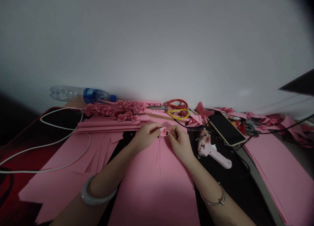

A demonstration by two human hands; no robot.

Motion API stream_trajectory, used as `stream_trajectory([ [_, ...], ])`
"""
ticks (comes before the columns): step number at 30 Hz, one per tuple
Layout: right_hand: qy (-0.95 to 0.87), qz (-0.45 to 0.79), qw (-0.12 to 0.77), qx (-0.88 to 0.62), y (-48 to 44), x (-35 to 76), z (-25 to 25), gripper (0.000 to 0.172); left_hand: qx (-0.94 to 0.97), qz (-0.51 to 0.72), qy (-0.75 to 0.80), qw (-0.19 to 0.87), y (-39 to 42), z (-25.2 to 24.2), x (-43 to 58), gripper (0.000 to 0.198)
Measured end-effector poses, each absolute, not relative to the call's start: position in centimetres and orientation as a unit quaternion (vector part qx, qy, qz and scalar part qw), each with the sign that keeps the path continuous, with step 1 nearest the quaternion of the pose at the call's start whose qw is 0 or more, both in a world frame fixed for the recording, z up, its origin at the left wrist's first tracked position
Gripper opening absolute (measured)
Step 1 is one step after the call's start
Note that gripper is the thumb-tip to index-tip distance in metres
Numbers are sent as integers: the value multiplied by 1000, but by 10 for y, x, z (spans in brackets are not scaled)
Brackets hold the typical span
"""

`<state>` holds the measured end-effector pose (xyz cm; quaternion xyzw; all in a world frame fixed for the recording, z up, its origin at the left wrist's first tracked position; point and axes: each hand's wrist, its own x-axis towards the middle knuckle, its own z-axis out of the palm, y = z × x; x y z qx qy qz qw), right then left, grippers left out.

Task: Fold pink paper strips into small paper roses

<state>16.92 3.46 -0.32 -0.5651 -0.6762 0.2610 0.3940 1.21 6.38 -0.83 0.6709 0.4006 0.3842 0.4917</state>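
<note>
A small pink paper rose (163, 132) is pinched between my two hands, above a large pink paper sheet (157, 193). My left hand (148, 136) grips the rose from the left with thumb and fingers closed. From the other side my right hand (180, 141) has its fingers curled at the flower's right edge. Thin dark lines run down the sheet just below the rose; I cannot make out what they are. Behind the hands lie scissors (178, 108) with one red and one yellow handle, next to a heap of finished paper roses (127, 110).
A pink glue gun (213, 151) and a phone (227, 127) lie to the right. Pink paper stacks flank both sides, the right one (282, 173) near a grey edge. A plastic bottle (71, 94) rests by the wall; a white cable (44, 147) loops at left.
</note>
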Motion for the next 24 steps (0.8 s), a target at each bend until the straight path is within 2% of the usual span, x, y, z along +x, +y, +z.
stream_trajectory([
  [24,-687,235,386,-569,33,169,-4,5,662,387,404,499,63,-10,15,13],
])
